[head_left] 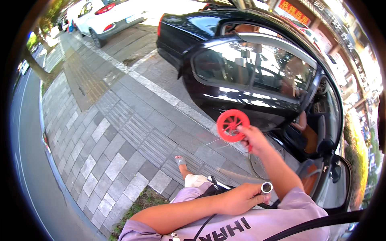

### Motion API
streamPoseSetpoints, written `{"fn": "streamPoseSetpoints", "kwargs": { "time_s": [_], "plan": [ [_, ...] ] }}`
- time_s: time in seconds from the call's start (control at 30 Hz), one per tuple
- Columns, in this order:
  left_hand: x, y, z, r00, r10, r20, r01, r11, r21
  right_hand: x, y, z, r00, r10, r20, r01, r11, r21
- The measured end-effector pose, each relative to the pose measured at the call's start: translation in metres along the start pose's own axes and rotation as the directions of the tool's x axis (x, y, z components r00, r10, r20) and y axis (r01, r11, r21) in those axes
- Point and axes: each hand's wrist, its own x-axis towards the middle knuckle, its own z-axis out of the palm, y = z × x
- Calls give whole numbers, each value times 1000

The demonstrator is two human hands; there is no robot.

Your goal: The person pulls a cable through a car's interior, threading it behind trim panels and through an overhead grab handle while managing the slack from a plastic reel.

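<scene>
The right hand [252, 140], at centre, grips a red, spoked, round reel [232, 125]; the left hand [241, 199], lower centre, clasps a silver open-ended metal tube [267, 187]. Upper right, a glossy black car [183, 34] has its door [249, 96] open. Grey stone paving [130, 124] covers centre-left.

Grey paving [116, 140], carrying a sandalled foot [180, 161], black car [249, 98], white car [116, 19]
</scene>
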Motion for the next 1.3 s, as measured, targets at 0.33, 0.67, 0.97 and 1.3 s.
{"fn": "streamPoseSetpoints", "kwargs": {
  "time_s": [0.33,0.67,0.97,1.3],
  "plan": [
    [-31,81,-231,959,-60,-277,139,951,275,130,-199,82,953,-273,127,282,958,-54],
    [-117,111,-453,812,-201,-549,475,774,419,206,-243,175,955,-295,15,294,955,48],
    [-163,95,-657,784,-341,-519,608,587,534,172,-121,181,826,-62,-561,281,907,313],
    [-35,63,-733,852,-523,22,162,304,939,128,81,210,436,507,-744,405,628,665]
  ]
}}
